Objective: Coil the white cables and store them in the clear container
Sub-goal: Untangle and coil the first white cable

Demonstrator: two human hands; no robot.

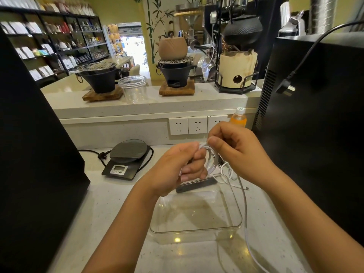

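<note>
Right, both hands are up over the clear container [197, 229], which sits empty on the counter [110, 203] straight below the fingers. The left hand [177, 168] is curled shut around the coil of white cable [211, 160]; loops stand roughly upright between the two hands. The right hand [234, 148] pinches the top of the coil, fingers narrow. The loose tail drops from the right-hand side of the coil, runs past the container's right wall and on toward the person. Judging by that, the slack feeds from below-right, so the right hand is placed to wrap it. A second white cable [228, 170] lies just beyond the container.
</note>
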